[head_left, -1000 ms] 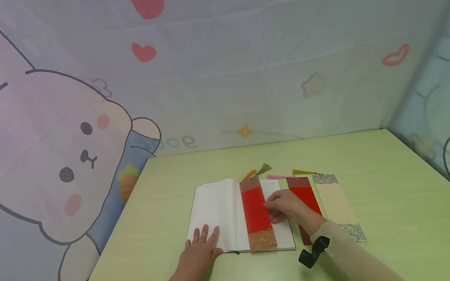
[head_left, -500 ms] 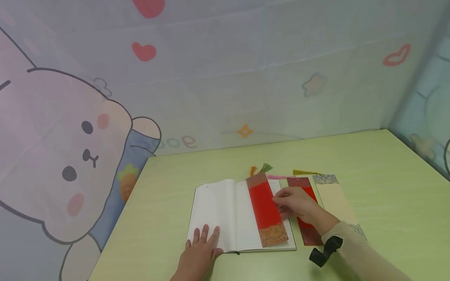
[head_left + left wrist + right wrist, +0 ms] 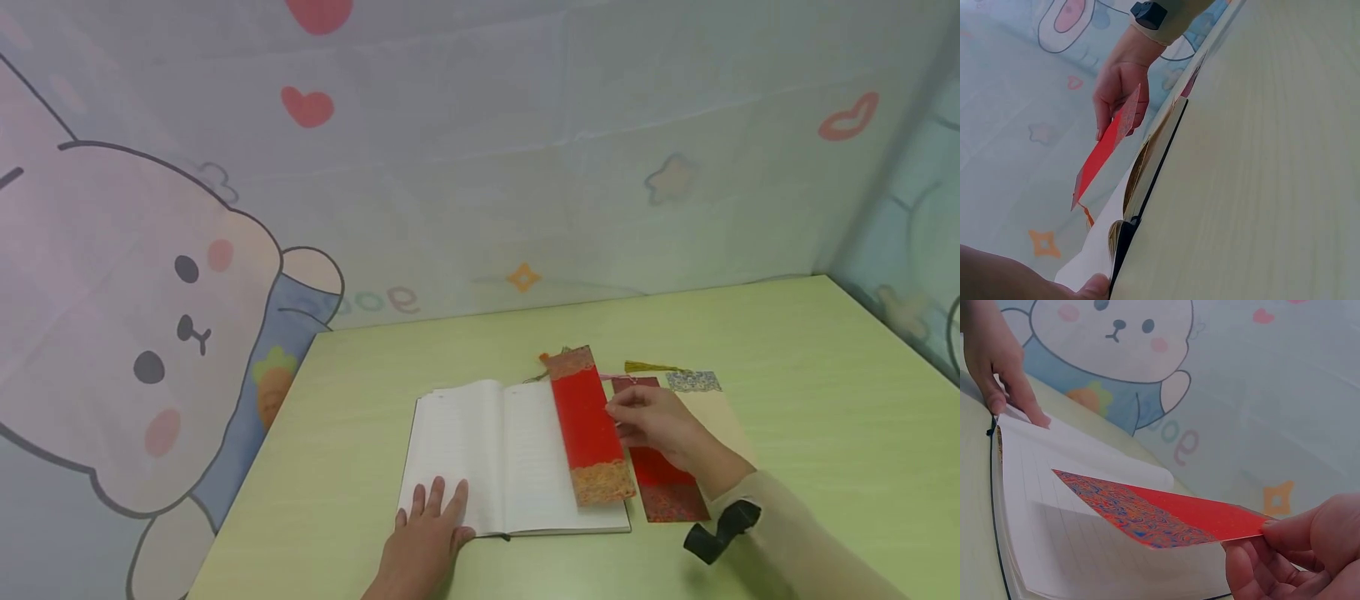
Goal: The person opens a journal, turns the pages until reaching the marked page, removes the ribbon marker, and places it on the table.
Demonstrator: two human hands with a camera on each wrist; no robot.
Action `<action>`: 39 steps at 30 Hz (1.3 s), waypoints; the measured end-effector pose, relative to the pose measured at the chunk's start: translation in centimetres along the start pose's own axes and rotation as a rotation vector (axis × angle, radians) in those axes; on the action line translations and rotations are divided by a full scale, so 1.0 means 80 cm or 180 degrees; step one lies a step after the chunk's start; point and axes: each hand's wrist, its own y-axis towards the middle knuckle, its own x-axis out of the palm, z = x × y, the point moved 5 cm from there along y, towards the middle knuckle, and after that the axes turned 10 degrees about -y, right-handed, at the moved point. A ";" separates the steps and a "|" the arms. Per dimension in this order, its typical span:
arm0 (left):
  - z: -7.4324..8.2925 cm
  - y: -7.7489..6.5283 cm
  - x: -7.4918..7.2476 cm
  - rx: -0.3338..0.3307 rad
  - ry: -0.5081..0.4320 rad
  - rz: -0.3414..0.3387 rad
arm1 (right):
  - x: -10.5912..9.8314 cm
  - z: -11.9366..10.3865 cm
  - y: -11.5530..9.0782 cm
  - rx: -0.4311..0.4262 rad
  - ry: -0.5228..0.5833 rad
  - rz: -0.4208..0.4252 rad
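Observation:
My right hand pinches a red bookmark by its right long edge, thumb on top and fingers beneath. Patterned bands cross both ends of the bookmark, and an orange tassel hangs from its far end. In the right wrist view the bookmark is raised above the page, tilted. Below it lies an open notebook with lined white pages. My left hand rests with spread fingers on the lower left page. In the left wrist view only part of that hand shows.
Right of the notebook lie a second red bookmark and a cream bookmark with a yellow tassel, both partly covered by my right arm. They lie on a pale green table. A printed cloth hangs behind.
My right hand has moved right and away from me, carrying the red bookmark off the middle of the right page toward its outer edge and lifting it. The left hand has stayed put.

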 end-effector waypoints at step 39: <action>-0.003 0.001 0.009 0.0041 0.0110 0.0026 | -0.115 0.046 -0.023 -0.0016 0.0205 0.0376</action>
